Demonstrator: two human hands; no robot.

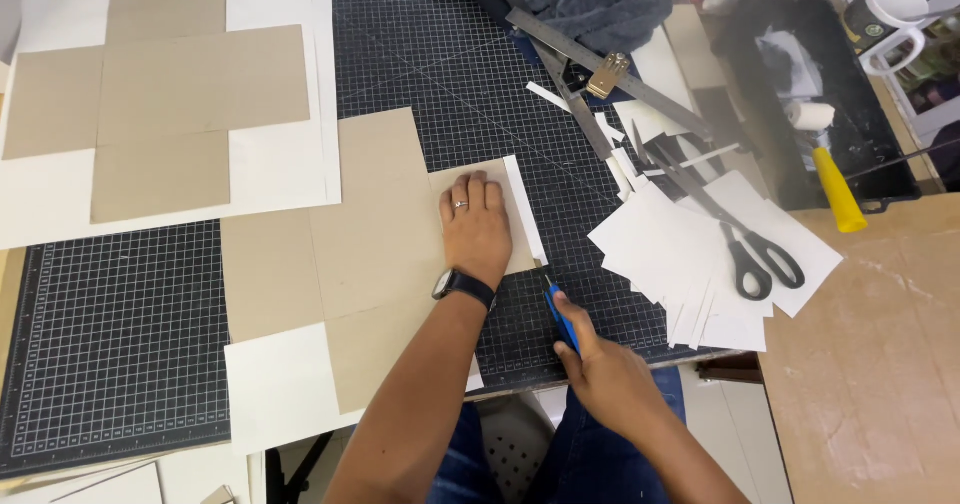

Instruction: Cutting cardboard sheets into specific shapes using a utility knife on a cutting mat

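My left hand (476, 226) lies flat, fingers together, on a small tan cardboard panel (520, 249) backed by white paper, pressing it onto the black gridded cutting mat (450, 74). A ring and a black wristwatch are on that hand and wrist. My right hand (600, 369) grips a blue craft knife (560, 314), its tip on the mat just below the panel's lower right corner. A large cross-shaped cardboard piece on white paper (370, 254) sits directly left of my left hand.
Another cardboard cross on white paper (170, 104) lies at the far left. Black scissors (745, 249) rest on a stack of white sheets (690, 244). Metal rulers (600, 64), a black paint tray (850, 124) with a yellow-handled roller (835, 184), a mug (885, 14), dark cloth (590, 4).
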